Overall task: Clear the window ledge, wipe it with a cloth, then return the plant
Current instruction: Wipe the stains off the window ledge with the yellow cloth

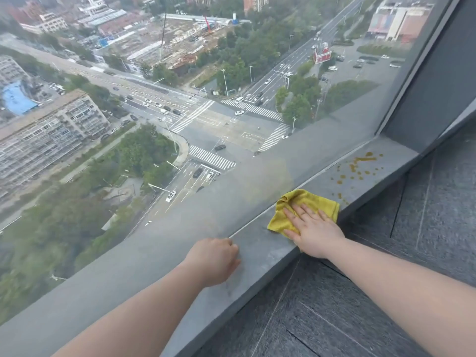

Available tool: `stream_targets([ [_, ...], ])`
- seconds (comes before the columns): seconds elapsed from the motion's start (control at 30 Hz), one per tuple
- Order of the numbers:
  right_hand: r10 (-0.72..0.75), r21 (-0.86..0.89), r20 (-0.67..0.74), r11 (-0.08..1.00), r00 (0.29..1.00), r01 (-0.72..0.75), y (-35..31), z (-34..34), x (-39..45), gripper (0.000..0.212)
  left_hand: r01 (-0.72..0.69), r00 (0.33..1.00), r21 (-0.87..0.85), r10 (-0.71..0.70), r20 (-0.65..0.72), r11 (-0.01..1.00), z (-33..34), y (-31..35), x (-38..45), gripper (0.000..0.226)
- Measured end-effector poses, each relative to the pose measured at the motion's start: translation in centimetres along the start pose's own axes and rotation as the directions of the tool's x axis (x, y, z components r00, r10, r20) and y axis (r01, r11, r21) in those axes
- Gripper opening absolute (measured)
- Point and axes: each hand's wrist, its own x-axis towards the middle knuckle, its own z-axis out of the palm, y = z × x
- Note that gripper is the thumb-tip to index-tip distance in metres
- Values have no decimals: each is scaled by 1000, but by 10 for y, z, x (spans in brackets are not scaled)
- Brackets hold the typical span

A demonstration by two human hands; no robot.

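Both bare forearms stretched forward. Right hand (313,228) flat, fingers straight and spread, palm pressing down. Left hand (215,261) knuckles up, fingers curled under, holding nothing.

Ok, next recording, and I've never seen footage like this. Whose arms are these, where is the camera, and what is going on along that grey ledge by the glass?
There is no machine here: a person wears one wide-angle camera on the head, looking forward and down, so you see their own two bare arms.

The grey strip is a window ledge beside a large pane with a city far below. The right hand lies flat, fingers straight, pressing a yellow cloth onto the ledge; it has no grip around it. The left hand rests on the ledge nearer the camera with its fingers curled, holding nothing that I can see.

Further along, beyond the cloth, a scatter of brownish-yellow spots sits on the ledge, not yet wiped. No plant shows in this picture.
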Motion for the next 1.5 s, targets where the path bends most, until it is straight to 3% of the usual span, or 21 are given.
stream_targets([
  [0.33, 178, 117, -128, 980, 976, -164, 103, -3, 53, 66, -99, 962, -182, 47, -269, 978, -54, 90, 153, 62],
  [0.57, 283, 153, -147, 953, 948, -261, 174, -26, 97, 69, -113, 954, -168, 60, -292, 979, -77, 113, 217, 67],
  [0.7, 282, 176, -161, 951, 946, -254, 167, -24, 96, 69, -100, 954, -133, 57, -296, 986, -81, 114, 220, 69],
  [0.97, 134, 131, -211, 985, 968, -108, 160, -9, 73, 67, -122, 943, -90, 87, -320, 989, -81, 107, 215, 73],
  [1.3, 190, 127, -240, 978, 952, -164, 175, -18, 78, 67, -128, 942, -69, 99, -322, 989, -83, 107, 214, 72],
  [1.5, 368, 214, -266, 924, 891, -318, 221, -37, 110, 67, -131, 957, -35, 117, -267, 991, -94, 108, 214, 66],
])
